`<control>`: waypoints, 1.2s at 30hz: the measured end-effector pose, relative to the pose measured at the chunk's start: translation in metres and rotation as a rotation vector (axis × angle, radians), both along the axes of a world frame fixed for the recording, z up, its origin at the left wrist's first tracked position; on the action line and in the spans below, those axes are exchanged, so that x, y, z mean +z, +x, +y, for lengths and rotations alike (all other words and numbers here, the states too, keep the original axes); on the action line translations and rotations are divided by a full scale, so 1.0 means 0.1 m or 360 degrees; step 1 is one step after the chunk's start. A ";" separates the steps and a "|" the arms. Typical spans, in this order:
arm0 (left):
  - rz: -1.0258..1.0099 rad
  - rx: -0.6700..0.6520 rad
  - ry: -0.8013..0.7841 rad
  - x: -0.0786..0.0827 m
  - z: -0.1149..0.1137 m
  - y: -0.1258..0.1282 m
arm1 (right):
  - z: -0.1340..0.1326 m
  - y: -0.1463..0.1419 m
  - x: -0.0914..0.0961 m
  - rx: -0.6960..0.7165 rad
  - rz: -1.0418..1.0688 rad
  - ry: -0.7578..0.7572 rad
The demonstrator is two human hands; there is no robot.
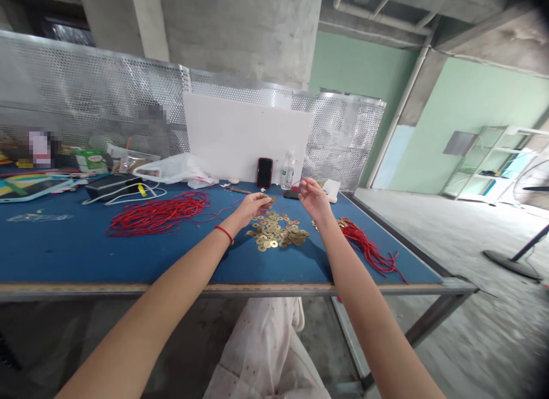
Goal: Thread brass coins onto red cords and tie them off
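My left hand (254, 208) is closed on a few brass coins (269, 202) with holes in them, above the left side of a coin pile. To the right, my right hand (315, 198) is raised, its fingertips pinched on a thin red cord (300, 184). Between and below both hands lies the loose pile of brass coins (274, 230) on the blue tabletop. A bundle of red cords (371, 247), with some coins at its upper end, rests beside my right forearm. Left of my left hand spreads a larger heap of red cord (160, 213).
A phone (265, 172) leans upright against a white board (244, 136) behind the coins. Near it stands a clear water bottle (287, 171). Farther left are a white plastic bag (178, 169), a black box (114, 186) and a white cable. The table's front edge (171, 290) runs below my forearms.
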State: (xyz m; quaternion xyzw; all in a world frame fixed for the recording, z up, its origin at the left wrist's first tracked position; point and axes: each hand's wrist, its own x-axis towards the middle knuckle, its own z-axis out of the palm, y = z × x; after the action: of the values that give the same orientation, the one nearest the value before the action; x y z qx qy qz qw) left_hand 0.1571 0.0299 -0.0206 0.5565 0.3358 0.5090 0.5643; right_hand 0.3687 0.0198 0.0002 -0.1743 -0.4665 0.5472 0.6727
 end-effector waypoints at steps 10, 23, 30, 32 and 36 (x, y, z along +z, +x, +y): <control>0.0068 -0.0061 0.0029 -0.03 0.03 -0.01 | -0.02 -0.10 -0.05 -0.0192 -0.0551 -0.0095; 0.0105 -0.0104 0.0094 -0.03 0.01 -0.02 | -0.01 -0.27 -0.20 -0.0137 -0.1181 0.0114; 0.0186 -0.0157 0.0128 -0.02 -0.01 -0.02 | -0.04 -0.25 -0.19 -0.0013 -0.1564 0.0288; 0.0157 -0.0130 0.0137 -0.01 0.00 -0.02 | -0.02 -0.18 -0.15 -0.0100 -0.1599 0.0274; 0.0079 -0.0052 0.0136 0.02 0.00 -0.02 | 0.01 -0.05 -0.07 -0.0341 -0.1352 0.0201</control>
State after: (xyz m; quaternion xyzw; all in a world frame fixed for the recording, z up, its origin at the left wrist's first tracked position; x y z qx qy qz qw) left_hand 0.1551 0.0302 -0.0189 0.5979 0.3187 0.4996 0.5397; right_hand 0.3635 0.0209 -0.0067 -0.3896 -0.7134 0.3247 0.4836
